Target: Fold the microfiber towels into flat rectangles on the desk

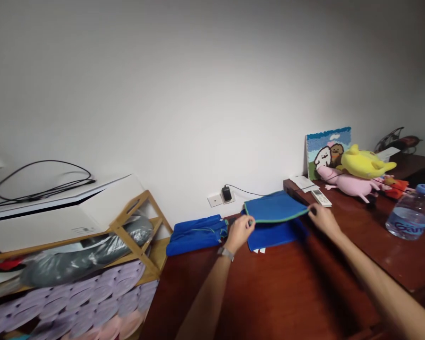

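Observation:
A blue cloth with a green hem (pixel 274 208) is lifted over a folded blue layer (pixel 272 233) on the dark red wooden table (pixel 276 293). My left hand (pixel 239 231) pinches the cloth's near left corner. My right hand (pixel 322 218) pinches its near right corner. A watch sits on my left wrist. A second blue cloth (pixel 196 233), folded into a bundle, lies to the left by the wall.
A white remote (pixel 320 197), papers, plush toys (pixel 361 174) and a picture stand at the back right. A water bottle (pixel 411 213) lies at the right. A charger (pixel 226 193) is plugged into the wall. A wooden rack (pixel 134 236) with bags stands left.

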Tool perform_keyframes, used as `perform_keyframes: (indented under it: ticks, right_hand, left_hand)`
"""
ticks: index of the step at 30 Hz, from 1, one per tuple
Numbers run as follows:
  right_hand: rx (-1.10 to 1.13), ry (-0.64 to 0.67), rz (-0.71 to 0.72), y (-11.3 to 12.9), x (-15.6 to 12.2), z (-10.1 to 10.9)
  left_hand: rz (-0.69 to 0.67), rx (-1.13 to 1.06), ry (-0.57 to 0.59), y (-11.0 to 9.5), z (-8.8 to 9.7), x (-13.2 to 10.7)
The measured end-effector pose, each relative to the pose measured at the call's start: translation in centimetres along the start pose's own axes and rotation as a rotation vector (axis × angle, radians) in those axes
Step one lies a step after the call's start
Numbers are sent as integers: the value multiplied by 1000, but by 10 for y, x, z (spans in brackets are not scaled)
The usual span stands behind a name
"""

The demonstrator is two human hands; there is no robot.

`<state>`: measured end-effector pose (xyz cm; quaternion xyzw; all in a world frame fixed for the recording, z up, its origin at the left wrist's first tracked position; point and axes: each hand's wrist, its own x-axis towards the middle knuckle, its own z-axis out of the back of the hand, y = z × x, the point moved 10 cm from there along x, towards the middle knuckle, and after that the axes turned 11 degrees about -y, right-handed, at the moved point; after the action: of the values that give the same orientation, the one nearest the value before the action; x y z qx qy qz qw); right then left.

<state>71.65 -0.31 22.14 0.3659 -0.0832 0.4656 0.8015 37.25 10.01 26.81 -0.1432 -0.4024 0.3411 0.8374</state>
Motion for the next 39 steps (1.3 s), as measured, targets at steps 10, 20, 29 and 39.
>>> perform_keyframes:
  ticks: [10, 20, 29, 39]
  right_hand:
    - [71, 180, -44, -97, -120, -94]
    - [62, 216, 97, -114, -135, -116]
    - [-318, 47, 258, -75, -131, -113]
    - [-149, 337, 256, 102, 2, -292]
  left_hand:
    - [18, 180, 219, 54, -117, -141]
    - [-149, 268, 164, 55, -129, -163]
    - [-151, 146, 81, 55, -106, -163]
    - [-37, 64, 126, 87, -129, -184]
